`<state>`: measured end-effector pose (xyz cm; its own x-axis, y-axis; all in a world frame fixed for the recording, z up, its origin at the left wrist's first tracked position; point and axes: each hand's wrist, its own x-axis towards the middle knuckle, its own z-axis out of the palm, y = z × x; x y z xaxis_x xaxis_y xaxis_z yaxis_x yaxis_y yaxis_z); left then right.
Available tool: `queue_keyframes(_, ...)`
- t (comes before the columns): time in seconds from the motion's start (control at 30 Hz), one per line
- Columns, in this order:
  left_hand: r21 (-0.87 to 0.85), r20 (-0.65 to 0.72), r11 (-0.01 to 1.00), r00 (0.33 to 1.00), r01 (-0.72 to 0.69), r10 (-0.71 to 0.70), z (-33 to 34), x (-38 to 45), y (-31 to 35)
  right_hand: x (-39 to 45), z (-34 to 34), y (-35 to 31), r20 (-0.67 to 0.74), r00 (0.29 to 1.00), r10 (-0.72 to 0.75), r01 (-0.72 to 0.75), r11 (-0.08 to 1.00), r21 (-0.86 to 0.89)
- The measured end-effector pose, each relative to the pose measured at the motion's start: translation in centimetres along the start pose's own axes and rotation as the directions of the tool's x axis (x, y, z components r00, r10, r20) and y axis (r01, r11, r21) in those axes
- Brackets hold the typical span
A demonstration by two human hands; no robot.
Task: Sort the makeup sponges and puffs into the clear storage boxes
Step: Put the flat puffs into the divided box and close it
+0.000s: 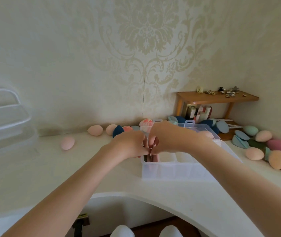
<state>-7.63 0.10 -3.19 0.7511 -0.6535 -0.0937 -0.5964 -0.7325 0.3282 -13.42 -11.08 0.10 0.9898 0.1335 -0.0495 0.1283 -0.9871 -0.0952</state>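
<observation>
A clear divided storage box (170, 170) sits on the white counter in front of me. My left hand (129, 146) and my right hand (167, 137) meet over its left compartment, fingers pinched together on flat puffs (150, 158), pink and dark, standing in that compartment. A second clear box (203, 130) with an open lid stands just behind. Loose egg-shaped sponges lie around: a pink one (67, 142) at left, peach ones (95, 130) near the wall, and a heap of peach, pink, green and blue sponges (263, 146) at right.
A small wooden shelf (216, 98) with trinkets on top and cosmetics beneath stands in the right corner. White wire racks (4, 113) show at the far left. The counter's curved front edge (136, 194) runs below the box.
</observation>
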Motion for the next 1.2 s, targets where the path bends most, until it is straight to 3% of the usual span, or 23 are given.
queue_keyframes(0.1, 0.049, -0.056, 0.999, 0.998, 0.006, -0.003, 0.1, 0.0, 0.1, 0.3, 0.9, 0.0, -0.026, 1.000, -0.018, 0.017, 1.000, -0.007)
queue_keyframes(0.2, -0.026, -0.062, 0.999, 0.998, -0.030, 0.028, 0.1, -0.1, -0.2, 0.6, 1.9, 0.4, -0.057, 0.998, -0.003, 0.004, 1.000, 0.016)
queue_keyframes(0.33, -0.067, -0.070, 0.997, 0.997, -0.048, 0.044, -0.8, -0.4, -0.7, 0.5, 2.4, 1.1, -0.106, 0.994, 0.022, -0.004, 0.985, 0.170)
queue_keyframes(0.43, -0.095, -0.036, 0.994, 0.998, -0.051, 0.048, -1.2, -0.5, -1.0, 0.1, 2.0, 1.7, -0.036, 0.999, 0.021, -0.011, 0.964, 0.266)
queue_keyframes(0.63, -0.167, 0.002, 0.983, 0.996, -0.082, 0.084, -0.8, -0.7, -1.2, 0.5, 1.5, 1.1, -0.100, 0.994, -0.045, 0.058, 0.990, 0.127)
queue_keyframes(0.8, -0.236, 0.094, 0.964, 0.984, -0.122, 0.148, -0.9, -0.2, -2.2, 4.8, -2.2, 4.1, -0.336, 0.922, 0.190, -0.101, 0.959, 0.266)
queue_keyframes(1.03, -0.298, 0.112, 0.947, 0.982, -0.116, 0.155, -0.8, 0.7, -2.5, 10.2, 1.0, 5.0, 0.036, 0.941, 0.335, -0.320, 0.855, 0.409)
queue_keyframes(1.2, -0.312, 0.099, 0.940, 0.980, -0.137, 0.175, -0.8, 0.9, -2.7, 11.0, 2.2, 5.8, -0.019, 0.919, 0.395, -0.366, 0.867, 0.338)
